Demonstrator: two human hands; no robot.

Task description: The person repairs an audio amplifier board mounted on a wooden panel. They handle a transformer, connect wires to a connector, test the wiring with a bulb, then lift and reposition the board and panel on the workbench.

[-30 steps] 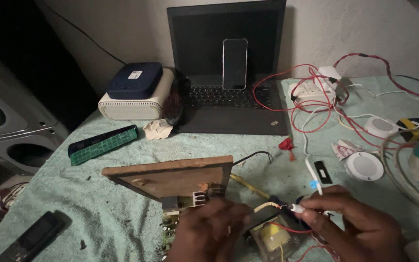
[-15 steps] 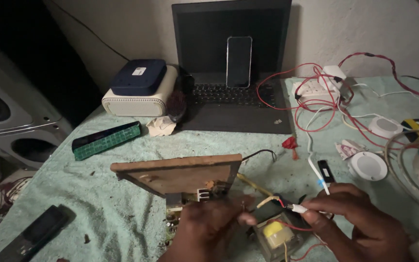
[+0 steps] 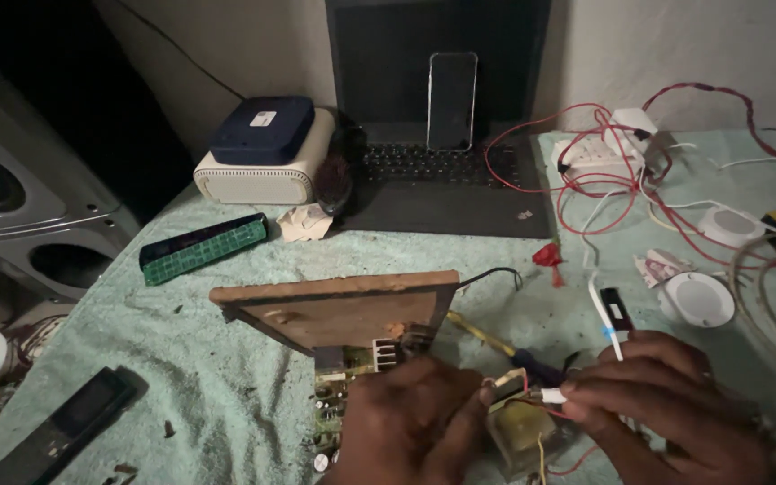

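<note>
Your left hand (image 3: 415, 422) lies curled over the near edge of the circuit board (image 3: 339, 404) and the small transformer (image 3: 521, 431) beside it, fingers closed down onto the assembly; how firmly it grips cannot be told from this view. Your right hand (image 3: 666, 404) pinches a thin white-sleeved wire end (image 3: 551, 395) between thumb and fingertips, just at the top of the transformer. The assembly sits at the near edge of the table (image 3: 226, 341), which is covered in pale green towelling, directly in front of a tilted wooden board (image 3: 343, 305). By judgement, the transformer is the heavy part and will pull on its leads if lifted by them; take it by its yellow-wrapped body. The circuit board is stiff but fragile at its soldered parts, so hold it by the edges. The wire is limp and thin and should be gripped on its sleeve, not the bare tip. A yellow-handled screwdriver (image 3: 482, 334) lies just behind the hands. Further back, a dark blue box with a small white square label (image 3: 262, 119) sits on top of a cream rounded case (image 3: 258, 180). A green-and-black strip module (image 3: 204, 249) lies left of centre, and a dark remote-like unit (image 3: 69, 422) at the near left. A phone (image 3: 452, 99) leans upright against the laptop (image 3: 446, 171) screen. Red wires (image 3: 586, 171) run from a white power strip (image 3: 599, 153) at right, near round white fittings (image 3: 695, 299).
</note>
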